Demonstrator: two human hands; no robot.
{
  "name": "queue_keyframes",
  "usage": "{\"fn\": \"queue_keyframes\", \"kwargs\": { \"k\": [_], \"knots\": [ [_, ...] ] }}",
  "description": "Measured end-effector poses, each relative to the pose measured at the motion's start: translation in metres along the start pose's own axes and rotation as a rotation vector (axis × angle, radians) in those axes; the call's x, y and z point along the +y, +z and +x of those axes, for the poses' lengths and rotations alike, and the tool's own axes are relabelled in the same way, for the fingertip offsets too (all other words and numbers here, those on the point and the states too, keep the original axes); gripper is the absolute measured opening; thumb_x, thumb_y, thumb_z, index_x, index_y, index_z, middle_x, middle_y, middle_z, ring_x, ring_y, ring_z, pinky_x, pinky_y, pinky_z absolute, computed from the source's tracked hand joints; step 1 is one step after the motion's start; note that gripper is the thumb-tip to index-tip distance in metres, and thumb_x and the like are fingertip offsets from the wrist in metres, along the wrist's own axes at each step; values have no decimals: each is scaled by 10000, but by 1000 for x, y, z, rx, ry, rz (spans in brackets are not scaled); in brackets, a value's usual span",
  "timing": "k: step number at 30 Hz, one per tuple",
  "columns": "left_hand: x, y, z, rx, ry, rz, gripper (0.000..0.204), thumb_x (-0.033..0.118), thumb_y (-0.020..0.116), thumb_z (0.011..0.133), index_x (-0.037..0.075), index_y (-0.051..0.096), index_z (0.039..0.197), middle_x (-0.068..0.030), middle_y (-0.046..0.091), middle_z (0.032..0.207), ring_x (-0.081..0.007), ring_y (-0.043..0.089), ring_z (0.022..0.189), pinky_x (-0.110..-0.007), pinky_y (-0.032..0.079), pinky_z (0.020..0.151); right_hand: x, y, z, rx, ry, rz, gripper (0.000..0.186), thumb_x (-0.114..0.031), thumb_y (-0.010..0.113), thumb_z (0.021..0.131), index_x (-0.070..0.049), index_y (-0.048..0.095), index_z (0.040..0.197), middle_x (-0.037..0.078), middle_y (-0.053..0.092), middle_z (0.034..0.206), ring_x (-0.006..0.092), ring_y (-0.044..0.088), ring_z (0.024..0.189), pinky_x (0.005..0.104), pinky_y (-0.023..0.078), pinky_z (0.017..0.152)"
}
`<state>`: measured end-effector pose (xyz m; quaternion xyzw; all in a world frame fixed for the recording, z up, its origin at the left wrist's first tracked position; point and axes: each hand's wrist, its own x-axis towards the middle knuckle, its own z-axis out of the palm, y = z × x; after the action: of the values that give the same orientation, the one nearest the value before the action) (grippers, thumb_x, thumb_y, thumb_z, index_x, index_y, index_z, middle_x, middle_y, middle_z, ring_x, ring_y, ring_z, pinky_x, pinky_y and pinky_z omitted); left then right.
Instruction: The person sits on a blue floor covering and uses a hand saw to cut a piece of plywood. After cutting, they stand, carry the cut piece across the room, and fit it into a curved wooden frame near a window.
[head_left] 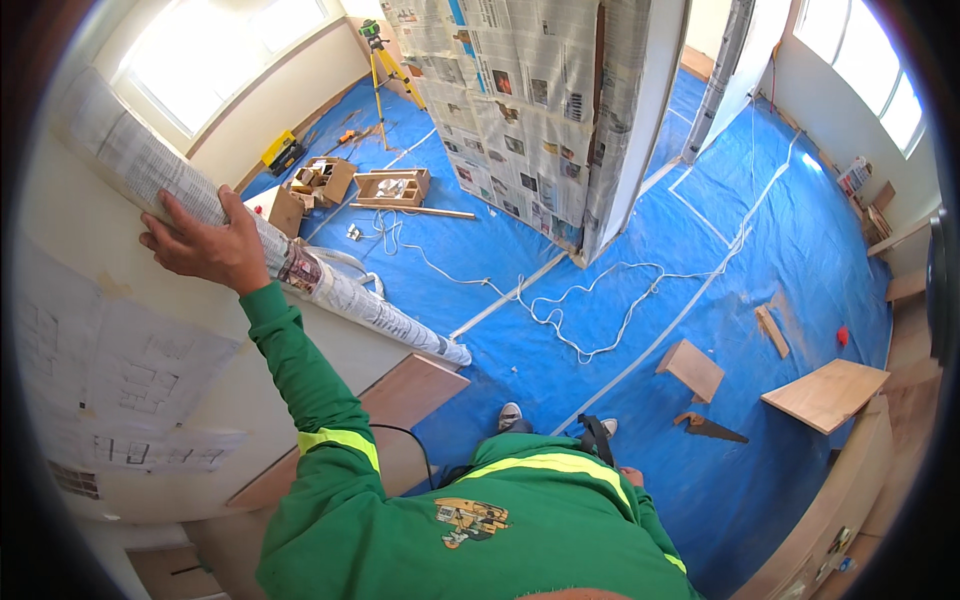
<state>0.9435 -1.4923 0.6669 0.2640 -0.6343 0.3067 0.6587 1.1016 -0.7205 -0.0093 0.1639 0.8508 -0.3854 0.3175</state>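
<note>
My left hand point(212, 243) reaches out and rests on a tall post wrapped in newspaper point(365, 312), its fingers spread over the paper. The post stands at the left, against a wall end, and its foot meets the blue floor sheeting. Low at my right side, only a small part of my right hand point(632, 477) shows beside my green sleeve; its fingers are hidden. A hand saw point(712, 428) lies on the sheeting to the right of my feet.
Blue sheeting point(480, 330) covers the floor, with a white cord point(585, 352) looped across it. Ahead stands a newspaper-covered partition point(525, 130). A laser level on a yellow tripod point(385, 70), wooden boxes point(392, 188) and a toolbox point(284, 152) sit far left; boards point(826, 394) lie right.
</note>
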Motion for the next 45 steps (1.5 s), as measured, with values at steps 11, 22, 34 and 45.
{"fn": "queue_keyframes", "kwargs": {
  "k": [11,22,34,45],
  "knots": [
    [3,-3,0,-7,0,-19,915,471,856,893,189,447,1662,-300,393,1652,-573,290,1579,-719,301,1215,-1,2,14,-17,-24,35,300,-291,715,970,-91,839,1157,170,823,1098,343,783,1036,427,588,975],
    [-1,-1,0,-1,11,-40,888,456,862,883,194,473,1636,-305,397,1647,-578,298,1569,-717,304,1203,5,-3,31,-50,-143,-125,347,-363,679,984,-116,831,1173,179,798,1163,408,743,1111,482,572,1021],
    [1,-8,-4,-63,9,-133,844,384,836,888,224,478,1636,-296,315,1682,-577,244,1592,-759,273,1215,11,-5,31,-83,59,23,349,-293,685,984,-36,820,1180,187,811,1183,343,771,1133,431,577,1033],
    [151,-102,-300,-1606,-260,-1540,529,287,760,1029,7,610,1453,-206,665,1408,-338,636,1298,-457,512,1092,1,-14,-29,3,74,53,312,-227,650,921,-28,835,1075,220,813,1072,393,778,985,467,613,892]
  ]
}}
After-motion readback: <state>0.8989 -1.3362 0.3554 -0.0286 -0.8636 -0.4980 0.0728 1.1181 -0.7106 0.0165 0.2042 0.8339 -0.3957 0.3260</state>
